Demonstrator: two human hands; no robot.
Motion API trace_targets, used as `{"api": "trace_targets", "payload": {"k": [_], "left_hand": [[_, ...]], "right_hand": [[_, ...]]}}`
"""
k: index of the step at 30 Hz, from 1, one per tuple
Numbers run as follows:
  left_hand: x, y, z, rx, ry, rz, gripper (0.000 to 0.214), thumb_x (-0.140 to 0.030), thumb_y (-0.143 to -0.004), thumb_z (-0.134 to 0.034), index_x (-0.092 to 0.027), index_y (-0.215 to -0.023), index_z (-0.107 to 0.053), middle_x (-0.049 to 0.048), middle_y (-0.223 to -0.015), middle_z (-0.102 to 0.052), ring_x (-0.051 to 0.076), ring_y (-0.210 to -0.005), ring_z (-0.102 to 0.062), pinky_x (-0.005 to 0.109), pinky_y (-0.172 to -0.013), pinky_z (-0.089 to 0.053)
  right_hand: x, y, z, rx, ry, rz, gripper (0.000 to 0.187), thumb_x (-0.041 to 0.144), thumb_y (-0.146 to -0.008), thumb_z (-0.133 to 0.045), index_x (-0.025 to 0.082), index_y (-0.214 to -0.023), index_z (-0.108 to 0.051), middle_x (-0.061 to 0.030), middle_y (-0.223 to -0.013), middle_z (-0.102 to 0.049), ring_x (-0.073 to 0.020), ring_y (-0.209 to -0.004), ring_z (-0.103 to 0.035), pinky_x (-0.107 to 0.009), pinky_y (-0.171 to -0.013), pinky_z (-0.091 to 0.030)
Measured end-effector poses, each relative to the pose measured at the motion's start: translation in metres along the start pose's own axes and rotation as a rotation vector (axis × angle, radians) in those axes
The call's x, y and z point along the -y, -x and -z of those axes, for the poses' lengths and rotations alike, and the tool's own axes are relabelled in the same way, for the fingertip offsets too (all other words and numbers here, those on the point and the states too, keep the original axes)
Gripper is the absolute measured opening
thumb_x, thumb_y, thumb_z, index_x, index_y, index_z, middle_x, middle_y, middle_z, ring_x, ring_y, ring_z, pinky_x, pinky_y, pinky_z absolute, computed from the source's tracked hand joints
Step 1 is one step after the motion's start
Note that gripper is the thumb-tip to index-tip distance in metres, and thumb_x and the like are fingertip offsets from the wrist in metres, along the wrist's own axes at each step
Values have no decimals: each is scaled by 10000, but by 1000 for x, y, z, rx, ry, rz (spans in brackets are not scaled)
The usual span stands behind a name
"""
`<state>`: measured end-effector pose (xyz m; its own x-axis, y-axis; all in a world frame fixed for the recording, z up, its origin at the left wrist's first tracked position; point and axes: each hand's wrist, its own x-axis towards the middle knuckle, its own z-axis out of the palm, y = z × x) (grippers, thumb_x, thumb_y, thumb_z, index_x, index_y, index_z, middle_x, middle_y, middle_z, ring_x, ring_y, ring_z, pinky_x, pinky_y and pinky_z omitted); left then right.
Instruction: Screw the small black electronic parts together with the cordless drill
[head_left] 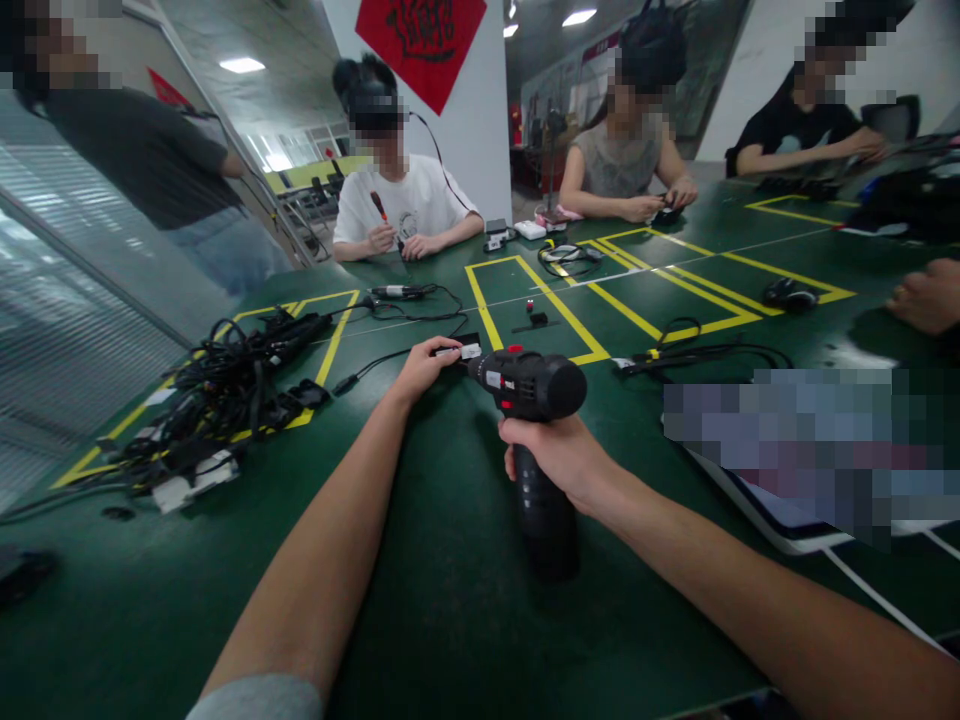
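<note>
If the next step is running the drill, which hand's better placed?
Right, most likely: the right hand already grips the drill by its handle, chuck facing the small labelled part. The left hand has its fingers at that part, so it seems better placed to steady it.

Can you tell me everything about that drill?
The drill is black and looks mostly plastic, with red bits and a white label. It has a round back end, and its nose points forward and left, close to a small black part. Its handle hangs down, gripped by the right hand. I can't tell if it touches the table.
</note>
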<state>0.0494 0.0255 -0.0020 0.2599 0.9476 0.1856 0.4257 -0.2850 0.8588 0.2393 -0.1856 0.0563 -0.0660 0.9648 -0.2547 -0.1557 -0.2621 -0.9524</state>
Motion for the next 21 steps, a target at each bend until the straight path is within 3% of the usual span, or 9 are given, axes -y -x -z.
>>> {"api": "trace_targets", "payload": {"k": [21], "left_hand": [[11, -5, 1, 12, 34, -27, 371, -412, -718, -693, -178, -1004, -731, 50, -916, -716, 197, -839, -601, 331, -839, -464]], "right_hand": [[5, 3, -2, -24, 11, 0, 63, 109, -657, -604, 166, -639, -583, -8, -439, -558, -160, -410, -547, -275, -442, -444]]}}
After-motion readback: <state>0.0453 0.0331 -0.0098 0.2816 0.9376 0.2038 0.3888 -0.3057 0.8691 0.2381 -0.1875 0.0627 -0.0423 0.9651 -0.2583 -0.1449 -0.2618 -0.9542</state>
